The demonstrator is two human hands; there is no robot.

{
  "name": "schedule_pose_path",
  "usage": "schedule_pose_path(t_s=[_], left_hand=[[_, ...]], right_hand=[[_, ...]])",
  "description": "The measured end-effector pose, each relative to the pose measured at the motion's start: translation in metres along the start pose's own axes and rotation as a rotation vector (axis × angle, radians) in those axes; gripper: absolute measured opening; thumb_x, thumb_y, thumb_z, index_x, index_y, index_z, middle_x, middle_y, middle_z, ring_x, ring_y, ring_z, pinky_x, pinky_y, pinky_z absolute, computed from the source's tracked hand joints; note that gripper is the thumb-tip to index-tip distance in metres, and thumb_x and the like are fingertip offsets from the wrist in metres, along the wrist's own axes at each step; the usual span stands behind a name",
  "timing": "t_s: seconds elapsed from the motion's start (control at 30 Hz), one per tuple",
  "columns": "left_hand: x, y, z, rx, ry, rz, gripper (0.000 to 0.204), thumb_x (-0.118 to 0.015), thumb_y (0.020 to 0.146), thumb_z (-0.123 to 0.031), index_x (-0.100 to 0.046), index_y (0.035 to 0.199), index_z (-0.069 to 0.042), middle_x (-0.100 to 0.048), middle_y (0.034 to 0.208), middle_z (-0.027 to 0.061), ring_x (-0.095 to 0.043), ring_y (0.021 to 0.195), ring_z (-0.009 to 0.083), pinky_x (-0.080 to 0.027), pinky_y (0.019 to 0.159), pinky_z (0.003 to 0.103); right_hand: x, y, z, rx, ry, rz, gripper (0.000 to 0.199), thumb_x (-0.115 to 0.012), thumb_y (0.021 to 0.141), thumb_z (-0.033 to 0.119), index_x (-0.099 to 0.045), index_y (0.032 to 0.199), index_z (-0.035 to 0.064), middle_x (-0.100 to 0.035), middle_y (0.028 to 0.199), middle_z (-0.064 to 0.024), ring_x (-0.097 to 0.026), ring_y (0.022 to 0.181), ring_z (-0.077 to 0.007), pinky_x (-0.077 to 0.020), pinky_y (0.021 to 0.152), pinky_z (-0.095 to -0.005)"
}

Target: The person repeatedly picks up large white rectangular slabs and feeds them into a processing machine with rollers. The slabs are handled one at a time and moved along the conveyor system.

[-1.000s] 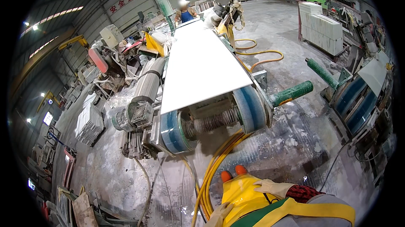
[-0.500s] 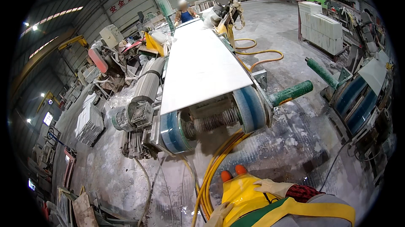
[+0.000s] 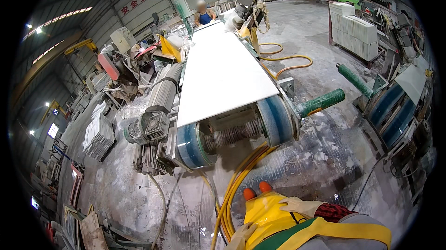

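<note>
At the far end of the belt conveyor (image 3: 278,117), a co-worker (image 3: 204,17) in a blue apron sits slightly lower and more bent toward the machine than in the earliest frame, with the arms drawn in a little closer. Nearer the camera, little differs: the white slab (image 3: 223,76) lies where it lay, and both of the wearer's hands match their earlier positions.

The slab rests flat along the conveyor, its near edge bridging the two blue belts just short of their rounded ends. It is in front of the wearer and well apart from the fingers, with bare floor (image 3: 306,166) and a bundle of yellow hoses (image 3: 237,180) in the space between.

The right hand (image 3: 301,207), in what looks like a pale glove below a red-and-black checked sleeve (image 3: 333,212), lies on the yellow apron (image 3: 265,213), its fingers loosely extended, released and grasping nothing visible. The left hand (image 3: 241,236), equally pale, rests at the apron's left edge; its fingertips touch the yellow material, but the lower border cuts the hand off, so I cannot tell whether it grips anything. Two orange boot tips (image 3: 265,186) show beyond the apron.
</note>
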State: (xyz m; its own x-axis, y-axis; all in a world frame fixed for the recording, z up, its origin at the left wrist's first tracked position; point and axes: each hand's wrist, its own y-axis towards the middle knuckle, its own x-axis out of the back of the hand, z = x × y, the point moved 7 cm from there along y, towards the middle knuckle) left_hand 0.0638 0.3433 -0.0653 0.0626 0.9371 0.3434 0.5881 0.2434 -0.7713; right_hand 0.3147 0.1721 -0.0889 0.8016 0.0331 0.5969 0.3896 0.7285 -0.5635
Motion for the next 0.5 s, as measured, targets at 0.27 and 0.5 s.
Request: schedule_pose_path(t_s=[0.27, 0.5], left_hand=[[0.003, -0.006, -0.009, 0.012, 0.015, -0.001, 0.078, -0.050, 0.098, -0.065, -0.051, 0.154, -0.010, -0.057, 0.153, 0.0118, -0.052, 0.142, 0.0263, -0.035, 0.119, 0.035], [-0.003, 0.007, 0.004, -0.018, -0.020, -0.004, 0.078, -0.052, 0.098, -0.065, -0.052, 0.153, -0.009, -0.058, 0.152, 0.0130, -0.052, 0.142, 0.0268, -0.036, 0.118, 0.036]], right_hand=[[0.005, -0.005, 0.004, 0.015, 0.049, -0.037, 0.062, -0.064, 0.091, 0.052, -0.063, 0.144, 0.0203, -0.062, 0.143, -0.0233, -0.058, 0.132, -0.0423, -0.0436, 0.115, -0.0468], [0.001, -0.001, -0.001, 0.019, 0.036, -0.039, 0.063, -0.065, 0.091, 0.054, -0.063, 0.144, 0.0220, -0.064, 0.140, -0.0232, -0.060, 0.130, -0.0422, -0.0442, 0.114, -0.0464]])
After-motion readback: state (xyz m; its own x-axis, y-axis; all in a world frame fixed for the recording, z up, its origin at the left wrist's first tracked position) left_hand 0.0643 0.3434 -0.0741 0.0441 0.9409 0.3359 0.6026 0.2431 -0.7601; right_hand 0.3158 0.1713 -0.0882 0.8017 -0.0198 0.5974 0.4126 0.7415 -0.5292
